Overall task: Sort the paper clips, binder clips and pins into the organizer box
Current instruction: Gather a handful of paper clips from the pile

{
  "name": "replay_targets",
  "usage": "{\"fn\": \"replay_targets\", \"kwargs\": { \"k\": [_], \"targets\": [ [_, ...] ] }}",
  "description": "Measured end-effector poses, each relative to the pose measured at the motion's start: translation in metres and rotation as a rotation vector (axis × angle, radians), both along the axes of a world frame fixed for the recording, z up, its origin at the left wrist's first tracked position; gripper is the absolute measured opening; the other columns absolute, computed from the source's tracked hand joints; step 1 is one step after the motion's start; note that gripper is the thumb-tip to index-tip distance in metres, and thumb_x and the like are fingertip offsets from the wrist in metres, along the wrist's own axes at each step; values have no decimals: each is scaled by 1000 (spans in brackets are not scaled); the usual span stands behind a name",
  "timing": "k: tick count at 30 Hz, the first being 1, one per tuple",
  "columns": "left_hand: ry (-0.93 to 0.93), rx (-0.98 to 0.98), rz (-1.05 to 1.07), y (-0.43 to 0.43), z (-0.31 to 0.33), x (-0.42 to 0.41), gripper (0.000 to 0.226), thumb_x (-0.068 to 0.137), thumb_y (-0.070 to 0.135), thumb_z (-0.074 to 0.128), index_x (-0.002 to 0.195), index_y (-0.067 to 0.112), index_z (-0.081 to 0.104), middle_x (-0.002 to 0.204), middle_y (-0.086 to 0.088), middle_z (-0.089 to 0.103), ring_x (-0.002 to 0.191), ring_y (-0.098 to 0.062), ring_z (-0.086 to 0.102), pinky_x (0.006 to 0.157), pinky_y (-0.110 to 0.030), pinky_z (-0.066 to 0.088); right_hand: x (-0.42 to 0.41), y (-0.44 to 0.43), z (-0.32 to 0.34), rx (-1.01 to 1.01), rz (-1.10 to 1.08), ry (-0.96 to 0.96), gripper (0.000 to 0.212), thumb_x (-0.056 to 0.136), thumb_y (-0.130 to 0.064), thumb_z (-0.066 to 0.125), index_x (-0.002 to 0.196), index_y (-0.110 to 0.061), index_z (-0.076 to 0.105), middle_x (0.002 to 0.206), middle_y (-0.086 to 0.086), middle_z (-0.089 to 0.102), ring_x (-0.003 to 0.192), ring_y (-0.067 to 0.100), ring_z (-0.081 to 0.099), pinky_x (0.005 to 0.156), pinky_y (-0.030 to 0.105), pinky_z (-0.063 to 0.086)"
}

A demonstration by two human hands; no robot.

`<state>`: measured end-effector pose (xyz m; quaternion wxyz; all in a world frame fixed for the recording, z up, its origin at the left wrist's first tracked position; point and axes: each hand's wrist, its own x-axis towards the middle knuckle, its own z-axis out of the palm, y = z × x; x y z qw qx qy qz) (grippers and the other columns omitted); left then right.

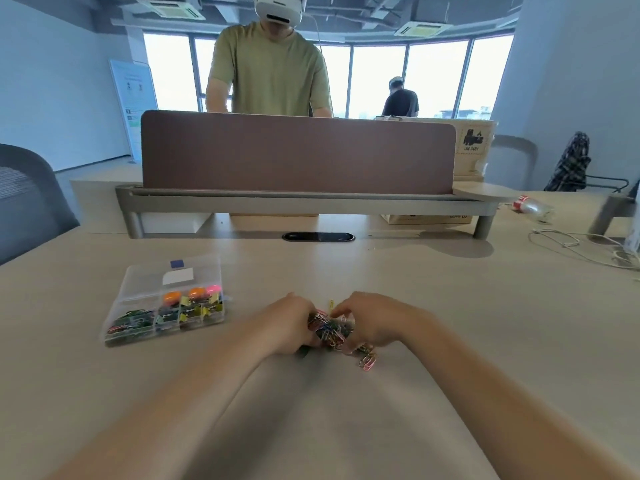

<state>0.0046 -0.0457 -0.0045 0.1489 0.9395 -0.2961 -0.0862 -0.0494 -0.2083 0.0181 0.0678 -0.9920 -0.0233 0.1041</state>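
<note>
Coloured clips [329, 329] sit heaped on the table [450, 306] between both hands. The left hand [289, 323] and right hand [372, 322] curl round the heap from either side, clamped on it. Stray clips [367, 358] lie just beside the right wrist. The tangled heap could shed clips on the way to the box [145, 282], well apart to the left, or land in a wrong compartment. The table is pale and smooth, in an office with a brown divider [298, 154] and windows [377, 77] behind.
</note>
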Motion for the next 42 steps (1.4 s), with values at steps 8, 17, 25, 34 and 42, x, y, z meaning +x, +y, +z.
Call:
{"fn": "replay_targets", "kwargs": {
  "k": [8, 17, 25, 34, 42],
  "targets": [
    [-53, -125, 66, -4, -8, 5, 18, 85, 17, 65, 102, 14, 69, 88, -7, 65, 72, -23, 59, 66, -33, 52, 19, 6, -12, 83, -31, -125, 35, 80, -28, 75, 114, -19, 69, 108, 2, 66, 94, 22, 60, 74, 29, 46],
    [-114, -191, 44, -5, -5, 6, 15, 87, 18, 62, 95, 14, 74, 61, 6, 53, 64, -20, 55, 64, -30, 48, 20, 2, -11, 85, -69, -207, 19, 87, -25, 70, 106, -20, 72, 102, -1, 67, 86, 16, 59, 68, 26, 43],
    [-109, -265, 48, -5, 8, 4, 17, 86, 19, 66, 98, 11, 74, 70, -1, 63, 66, -20, 57, 69, -31, 51, 17, -4, 2, 124, -125, -240, 17, 89, -26, 70, 99, -14, 75, 87, 0, 69, 74, 16, 62, 63, 25, 43],
    [-57, -301, 66, 0, 18, 1, 16, 87, 19, 67, 97, 9, 74, 71, -10, 72, 64, -25, 68, 71, -34, 57, 12, 3, 13, 163, -137, -244, 18, 92, -24, 67, 102, -11, 74, 77, -1, 64, 71, 17, 61, 60, 26, 47],
    [-51, -323, 85, 15, 23, -3, 14, 89, 21, 65, 94, 11, 73, 67, -7, 71, 53, -16, 63, 54, -22, 45, 12, 14, 23, 175, -125, -263, 16, 91, -24, 67, 98, -12, 75, 79, 2, 69, 66, 16, 61, 67, 30, 52]
  ]
}}
